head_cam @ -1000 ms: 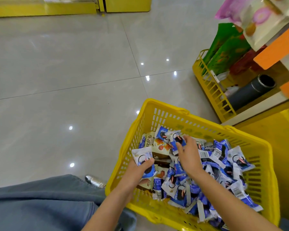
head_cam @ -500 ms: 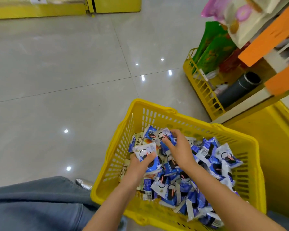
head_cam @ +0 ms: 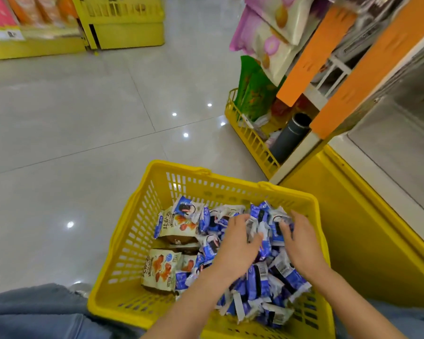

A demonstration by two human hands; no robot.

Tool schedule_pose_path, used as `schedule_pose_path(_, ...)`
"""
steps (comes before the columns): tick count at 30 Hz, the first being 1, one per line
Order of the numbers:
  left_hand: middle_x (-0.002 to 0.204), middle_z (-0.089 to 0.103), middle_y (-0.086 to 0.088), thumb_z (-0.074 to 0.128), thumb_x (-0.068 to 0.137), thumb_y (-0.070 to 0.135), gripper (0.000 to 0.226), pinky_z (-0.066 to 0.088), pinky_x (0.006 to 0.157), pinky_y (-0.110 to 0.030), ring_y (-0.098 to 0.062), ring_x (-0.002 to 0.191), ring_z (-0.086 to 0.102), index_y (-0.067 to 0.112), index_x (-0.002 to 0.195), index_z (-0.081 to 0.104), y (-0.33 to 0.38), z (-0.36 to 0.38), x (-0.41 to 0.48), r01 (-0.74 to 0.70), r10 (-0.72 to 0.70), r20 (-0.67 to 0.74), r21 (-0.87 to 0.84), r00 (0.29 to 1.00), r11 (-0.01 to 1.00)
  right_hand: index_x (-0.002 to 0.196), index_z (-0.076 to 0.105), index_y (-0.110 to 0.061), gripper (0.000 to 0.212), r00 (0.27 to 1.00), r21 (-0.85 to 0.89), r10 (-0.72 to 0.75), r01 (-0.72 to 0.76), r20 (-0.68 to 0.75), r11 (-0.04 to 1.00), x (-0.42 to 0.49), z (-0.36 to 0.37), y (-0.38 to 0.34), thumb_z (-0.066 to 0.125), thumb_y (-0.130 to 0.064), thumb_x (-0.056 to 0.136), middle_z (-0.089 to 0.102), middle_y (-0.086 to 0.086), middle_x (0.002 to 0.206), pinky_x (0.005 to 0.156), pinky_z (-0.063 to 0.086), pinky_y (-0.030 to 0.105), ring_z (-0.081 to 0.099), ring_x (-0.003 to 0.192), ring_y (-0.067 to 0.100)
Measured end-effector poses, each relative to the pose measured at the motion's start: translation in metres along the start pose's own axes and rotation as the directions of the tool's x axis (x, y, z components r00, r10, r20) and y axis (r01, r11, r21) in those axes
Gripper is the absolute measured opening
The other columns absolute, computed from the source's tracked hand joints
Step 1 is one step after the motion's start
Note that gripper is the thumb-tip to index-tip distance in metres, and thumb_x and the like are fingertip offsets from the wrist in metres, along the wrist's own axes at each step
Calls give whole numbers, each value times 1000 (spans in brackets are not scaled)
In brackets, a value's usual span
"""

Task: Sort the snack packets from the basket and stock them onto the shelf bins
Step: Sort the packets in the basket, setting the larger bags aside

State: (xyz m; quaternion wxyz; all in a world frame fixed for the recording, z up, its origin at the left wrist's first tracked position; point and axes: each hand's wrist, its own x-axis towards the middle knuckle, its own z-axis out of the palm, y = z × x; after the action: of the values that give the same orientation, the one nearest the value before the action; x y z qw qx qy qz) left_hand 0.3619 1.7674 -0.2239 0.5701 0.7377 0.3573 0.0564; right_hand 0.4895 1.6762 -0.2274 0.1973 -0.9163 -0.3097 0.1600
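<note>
A yellow plastic basket [head_cam: 142, 231] stands on the floor in front of me, full of small blue-and-white snack packets [head_cam: 262, 285]. A few beige and brown packets [head_cam: 162, 270] lie against its left side. Both hands are inside the basket at the right of the pile. My left hand [head_cam: 238, 245] and my right hand [head_cam: 301, 245] face each other with curled fingers, holding a bunch of blue packets [head_cam: 267, 223] between them. The shelf with orange price strips [head_cam: 316, 52] rises at the right.
A yellow wire shelf bin [head_cam: 250, 138] at floor level holds green bags and a dark grey flask [head_cam: 289, 135]. Pink and cream bags hang above it. A yellow cabinet side [head_cam: 365, 228] stands right of the basket. Grey tiled floor spreads to the left; another yellow shelf stands far back.
Both hands have moved from the left-middle of the pile to its right side and closed in on a bunch of blue packets. The view has lifted and shows more of the shelf.
</note>
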Motion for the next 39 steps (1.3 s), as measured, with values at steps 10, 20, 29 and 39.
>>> schedule_pose_path(10, 118, 52, -12, 51, 93, 15, 33, 37, 93, -35, -26, 110, 47, 4, 124, 50, -97, -170, -44, 210, 76, -575, 414, 814, 886, 142, 28, -24, 54, 861, 170, -387, 349, 332, 922, -12, 86, -109, 40, -48, 95, 34, -7, 142, 105, 31, 25, 34, 131, 8)
schedule_pose_path(20, 73, 52, 14, 32, 95, 43, 21, 34, 61, -7, 6, 73, 51, 37, 79, 45, -143, -169, -46, 141, -97, -443, 66, 891, 988, 135, 41, -2, 46, 741, 17, -322, 387, 589, 922, 59, 192, -181, 52, -19, 95, 44, 16, 137, 97, 35, 30, 46, 122, 29)
schedule_pose_path(29, 73, 50, 19, 27, 88, 55, 18, 34, 64, -1, 16, 79, 49, 46, 80, 40, -148, -168, -43, 144, -124, -443, 11, 888, 990, 127, 52, -7, 38, 740, -194, -242, 450, 628, 872, 95, 235, -180, 51, -27, 95, 58, 16, 126, 92, 45, 38, 54, 114, 32)
schedule_pose_path(39, 74, 54, 12, 28, 88, 57, 24, 39, 63, -13, 1, 77, 52, 41, 84, 45, -151, -168, -43, 128, -104, -472, 19, 875, 992, 104, 63, -22, 26, 760, -400, -248, 554, 600, 730, 87, 254, -176, 53, -42, 90, 68, 5, 102, 87, 36, 32, 60, 97, 24)
